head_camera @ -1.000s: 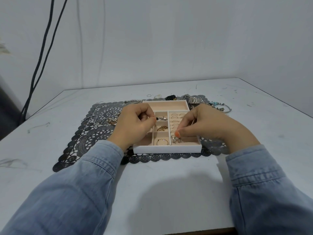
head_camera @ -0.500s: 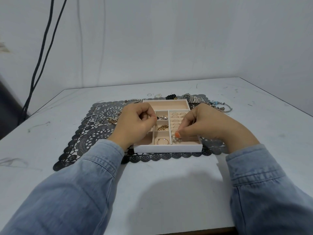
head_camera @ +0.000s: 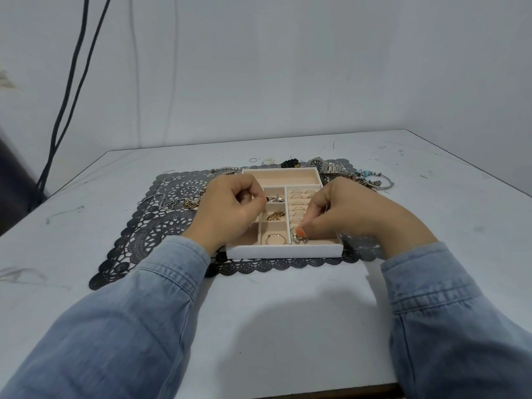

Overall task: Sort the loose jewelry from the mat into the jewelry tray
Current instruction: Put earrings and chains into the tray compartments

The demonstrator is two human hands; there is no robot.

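Pinching a small silver piece [head_camera: 299,239] at frame centre, the right hand [head_camera: 342,214] sets it low in the tray [head_camera: 283,251]. Left hand [head_camera: 230,208] is curled; contents unclear. Light, slippery, snag-prone: best taken by its rim, fingertips only.

Two hands in denim sleeves, left hand [head_camera: 230,210], right hand [head_camera: 351,214], one white tray with beige lining [head_camera: 285,250] under them, one black lace mat [head_camera: 161,226] beneath, one silver metal wristwatch [head_camera: 324,165] beyond the right hand, one black bead bracelet [head_camera: 289,162] beside it.
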